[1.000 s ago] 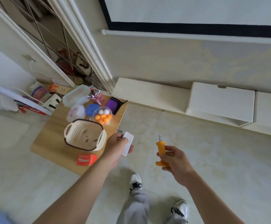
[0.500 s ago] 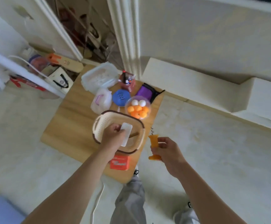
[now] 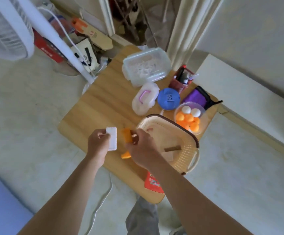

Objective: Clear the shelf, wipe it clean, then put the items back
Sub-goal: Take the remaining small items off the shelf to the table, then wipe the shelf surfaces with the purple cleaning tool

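1. Orange corkscrew (image 3: 127,136) is showing as a blurred shape in the person's right hand (image 3: 142,150), whose fingers are curling around its handle. It is hanging over the near part of a low wooden board (image 3: 93,114), just left of a basket.
2. The left hand (image 3: 98,145) is gripping a small white rectangular device (image 3: 112,140) between thumb and fingers, holding it just beside the corkscrew over the same board.
3. A red packet (image 3: 152,183) is lying flat at the board's near edge, partly hidden under the right forearm.
4. A cream perforated basket (image 3: 187,138) with a dark rim is sitting at the board's right side, and a small brown piece is lying inside it.
5. Just beyond the basket, a clear bowl (image 3: 204,119) is holding orange and white ping-pong balls (image 3: 188,118).
6. A blue round lid (image 3: 168,98) is lying beside the bowl, with a small clear box with a purple handle (image 3: 144,98) to its left and a purple pouch (image 3: 195,97) to its right.
7. Farther back, a dark red mesh pen holder (image 3: 180,80) is standing upright with pens in it, next to a large clear lidded container (image 3: 146,66).
8. A white fan (image 3: 3,26) is standing at the far left on the floor.
9. A low white shelf unit (image 3: 239,99) is running along the wall at the right, well apart from both hands.
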